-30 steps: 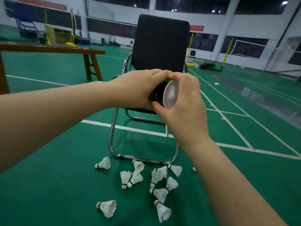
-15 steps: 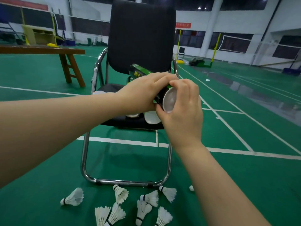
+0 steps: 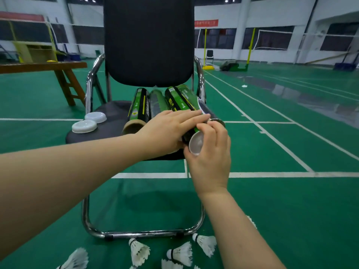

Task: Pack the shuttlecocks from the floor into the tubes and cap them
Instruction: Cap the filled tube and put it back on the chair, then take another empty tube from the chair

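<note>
Item under inspection: a green-and-black tube [image 3: 179, 102] lying on the seat [image 3: 114, 113] of a chair [image 3: 148, 39], its near end pointing toward the camera and overhanging the seat's front right edge. A white cap [image 3: 195, 144] sits on that near end; whether it is fully seated cannot be told.

Left hand [image 3: 171, 131]: laid over the tube's near part, fingers nearly straight across it and pressing on it. The thumb is hidden.

Right hand [image 3: 210, 154]: grasping the cap, with thumb and fingers curled round its rim.

Other tubes on the seat: an open tube [image 3: 138, 108] on the left, its bare cardboard mouth facing the camera; a middle tube [image 3: 158, 102] between it and the held one; a right tube [image 3: 191, 96] just beside the held tube, its near end partly covered by the left fingertips. All four lie side by side, far ends under the backrest.

Two loose caps [image 3: 84, 126] rest on the seat's left front corner, touching or nearly so.

Shuttlecocks [image 3: 138, 251] lie scattered on the green floor [image 3: 272, 191] just in front of the chair's chrome base bar. The right forearm covers most of one more.

A wooden bench [image 3: 42, 65] stands to the left, behind the chair.
</note>
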A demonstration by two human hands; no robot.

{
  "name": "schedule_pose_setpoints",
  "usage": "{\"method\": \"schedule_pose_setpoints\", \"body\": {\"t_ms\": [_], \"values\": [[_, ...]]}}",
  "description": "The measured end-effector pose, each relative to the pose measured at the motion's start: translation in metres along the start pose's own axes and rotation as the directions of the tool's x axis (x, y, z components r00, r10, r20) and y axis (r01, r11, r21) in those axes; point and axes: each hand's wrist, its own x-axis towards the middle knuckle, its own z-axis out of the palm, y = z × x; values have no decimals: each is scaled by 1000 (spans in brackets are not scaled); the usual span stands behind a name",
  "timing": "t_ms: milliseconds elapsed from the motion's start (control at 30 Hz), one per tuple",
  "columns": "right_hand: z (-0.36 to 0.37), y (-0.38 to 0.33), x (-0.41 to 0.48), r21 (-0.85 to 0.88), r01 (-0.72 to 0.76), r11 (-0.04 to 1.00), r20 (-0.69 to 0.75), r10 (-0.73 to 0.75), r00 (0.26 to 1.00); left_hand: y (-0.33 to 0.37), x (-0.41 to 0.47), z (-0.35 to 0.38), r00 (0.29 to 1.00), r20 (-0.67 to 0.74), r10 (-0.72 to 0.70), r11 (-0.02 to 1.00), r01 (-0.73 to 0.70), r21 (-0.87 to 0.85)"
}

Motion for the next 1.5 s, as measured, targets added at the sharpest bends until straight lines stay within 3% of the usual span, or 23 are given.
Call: {"method": "schedule_pose_setpoints", "body": {"t_ms": [233,367,500,567,667,767,900,1133,1267,1500], "values": [[29,2,-7,-58,-89,994,127,96,987,-27,-34,-3,987,118,-112,983,93,160],[37,-3,0,-270,-181,946,362,274,891,-49,-55,-14,960,183,-211,960,169,222],[38,-17,9,-341,-219,914,381,348,856,-61,-75,-16,932,225,-285,944,232,237],[40,-35,10,-314,-186,931,346,294,891,-62,-82,-15,925,235,-298,943,248,220],[55,-68,6,-240,33,970,269,34,963,-68,-92,-13,937,166,-307,944,278,176],[80,-93,-5,-239,186,953,266,-120,956,-78,-104,-12,932,90,-352,932,340,126],[105,-107,-17,-308,333,891,351,-219,911,-89,-123,-10,908,99,-407,911,395,124],[129,-108,-9,-473,480,739,600,-129,789,-98,-145,1,871,213,-442,891,454,-6],[136,-104,-5,-521,429,738,491,-152,858,-97,-157,-1,863,213,-457,882,470,-12],[125,-107,-12,-474,423,772,367,-264,892,-81,-159,-23,901,133,-412,904,423,-62]]}}
